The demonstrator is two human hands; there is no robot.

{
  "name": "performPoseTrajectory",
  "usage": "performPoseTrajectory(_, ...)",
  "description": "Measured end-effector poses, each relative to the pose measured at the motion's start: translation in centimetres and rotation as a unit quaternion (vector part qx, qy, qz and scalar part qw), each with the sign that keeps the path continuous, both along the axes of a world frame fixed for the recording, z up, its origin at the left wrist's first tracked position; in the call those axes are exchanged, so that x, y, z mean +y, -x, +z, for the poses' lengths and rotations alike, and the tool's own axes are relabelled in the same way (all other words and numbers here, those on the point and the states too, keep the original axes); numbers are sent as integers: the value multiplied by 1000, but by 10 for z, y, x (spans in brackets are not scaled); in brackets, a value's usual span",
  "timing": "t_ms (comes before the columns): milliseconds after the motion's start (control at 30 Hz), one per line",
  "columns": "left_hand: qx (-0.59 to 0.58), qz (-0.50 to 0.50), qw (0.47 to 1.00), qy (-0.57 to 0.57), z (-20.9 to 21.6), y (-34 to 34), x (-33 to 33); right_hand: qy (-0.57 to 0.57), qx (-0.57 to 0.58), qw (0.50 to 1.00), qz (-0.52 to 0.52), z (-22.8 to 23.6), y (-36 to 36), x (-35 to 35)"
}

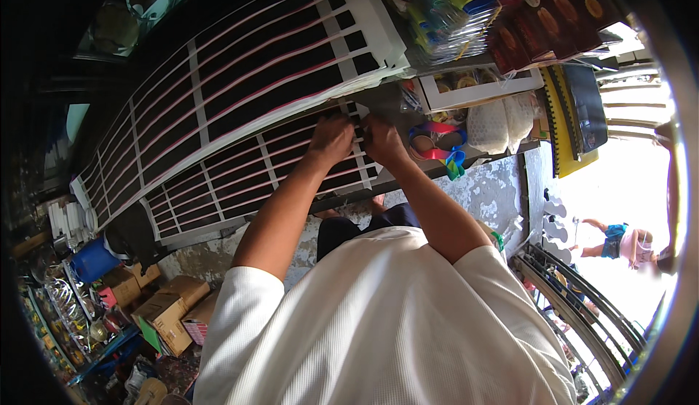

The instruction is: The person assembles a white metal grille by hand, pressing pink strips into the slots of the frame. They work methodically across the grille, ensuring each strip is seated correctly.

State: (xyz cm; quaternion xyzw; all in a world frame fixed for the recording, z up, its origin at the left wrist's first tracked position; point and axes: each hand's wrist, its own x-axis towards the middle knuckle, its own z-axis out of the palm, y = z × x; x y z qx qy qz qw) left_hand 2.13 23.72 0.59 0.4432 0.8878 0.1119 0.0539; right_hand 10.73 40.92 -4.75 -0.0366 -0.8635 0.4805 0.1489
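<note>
A long black sheet with white and pink stripes point(237, 168) lies along the near side of the work surface. At its right end, my left hand point(333, 140) is closed, with bent fingers on the sheet. Just to the right, my right hand point(383, 141) is also closed, at the sheet's end edge. A small gap separates the two hands, and shadow hides the fingertips. Beyond them lies a thick stack of similar striped sheets point(255, 77), its white margin toward the right.
Right of my hands are colourful ribbon point(439, 143), a bubble-wrapped bundle point(497, 125), a white box point(480, 89) and spiral-bound books point(571, 117). Cardboard boxes point(169, 310) and a blue container point(95, 258) stand lower left. A metal railing point(582, 307) runs at right; another person point(615, 241) is beyond it.
</note>
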Motion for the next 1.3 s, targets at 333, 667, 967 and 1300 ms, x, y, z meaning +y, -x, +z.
performPoseTrajectory(333,6,-21,999,27,7,3,9,15,-20,1000,-7,-2,0,-2)
performPoseTrajectory(667,-3,3,1000,8,8,-5,17,-13,-39,999,18,0,3,0)
performPoseTrajectory(967,125,343,928,-74,7,-31,-154,-37,-105,992,-58,4,10,8)
performPoseTrajectory(1300,-28,438,897,52,-10,-43,-234,-100,-217,964,-115,20,37,-22)
